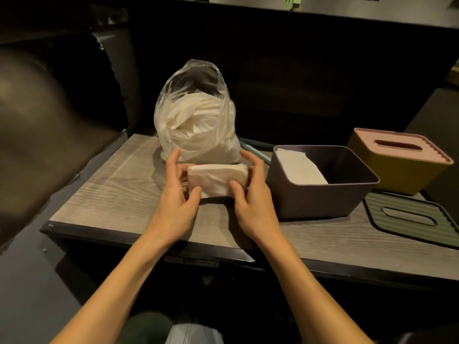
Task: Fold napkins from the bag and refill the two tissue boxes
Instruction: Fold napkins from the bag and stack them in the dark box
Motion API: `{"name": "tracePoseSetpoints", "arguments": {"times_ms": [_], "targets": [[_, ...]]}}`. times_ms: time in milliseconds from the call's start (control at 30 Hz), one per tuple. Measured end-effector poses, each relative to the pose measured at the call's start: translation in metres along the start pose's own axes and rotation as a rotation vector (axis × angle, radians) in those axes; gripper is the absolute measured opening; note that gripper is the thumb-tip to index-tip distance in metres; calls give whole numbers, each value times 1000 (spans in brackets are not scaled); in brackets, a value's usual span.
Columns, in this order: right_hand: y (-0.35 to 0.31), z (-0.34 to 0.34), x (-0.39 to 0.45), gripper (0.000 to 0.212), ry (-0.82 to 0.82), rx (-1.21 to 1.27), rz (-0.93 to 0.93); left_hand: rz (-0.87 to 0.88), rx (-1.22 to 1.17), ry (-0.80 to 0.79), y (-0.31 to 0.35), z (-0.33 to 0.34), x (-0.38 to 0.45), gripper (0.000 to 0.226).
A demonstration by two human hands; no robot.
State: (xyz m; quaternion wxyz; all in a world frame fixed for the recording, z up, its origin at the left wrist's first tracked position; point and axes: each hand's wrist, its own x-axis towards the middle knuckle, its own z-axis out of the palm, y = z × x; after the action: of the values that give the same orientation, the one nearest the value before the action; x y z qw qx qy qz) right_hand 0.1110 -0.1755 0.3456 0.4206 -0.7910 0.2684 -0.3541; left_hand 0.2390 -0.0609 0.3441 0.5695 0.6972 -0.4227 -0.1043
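Pinching folded napkin [218, 179] edges: left hand [177, 193], right hand [250, 194], beside open box [320, 192].

— Where does the head view look from?
— Above the desk [119, 194], facing forward and down, close over its near edge.
— Any second view?
— Only this one; nothing shared.

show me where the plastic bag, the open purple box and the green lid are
plastic bag [198, 125]: head view, on its bulging middle.
open purple box [320, 197]: head view, on its front wall.
green lid [397, 207]: head view, on its ribbed top beside the slot.
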Motion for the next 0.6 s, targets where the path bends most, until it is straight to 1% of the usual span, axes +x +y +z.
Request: {"name": "tracePoseSetpoints", "arguments": {"times_ms": [67, 133, 233, 333, 433, 600], "targets": [[1, 1, 0, 63, -71, -52, 28, -19, 40, -40, -3, 0, -1, 82], [0, 1, -1, 63, -89, -63, 23, -12, 71, -50, 0, 1, -1, 81], [-3, -4, -2, 59, -7, -10, -7, -6, 43, 4, 7, 3, -2, 80], [-1, -6, -1, 50, 41, -26, 40, -37, 18, 27, 5, 2, -3, 85], [-1, -6, -3, 40, 63, -27, 69, -78, 25, 91, 5, 0, -5, 77], [-12, -9, -11, 26, 101, -15, 13, -60, -41, 154, 14, -6, -12, 62]]}}
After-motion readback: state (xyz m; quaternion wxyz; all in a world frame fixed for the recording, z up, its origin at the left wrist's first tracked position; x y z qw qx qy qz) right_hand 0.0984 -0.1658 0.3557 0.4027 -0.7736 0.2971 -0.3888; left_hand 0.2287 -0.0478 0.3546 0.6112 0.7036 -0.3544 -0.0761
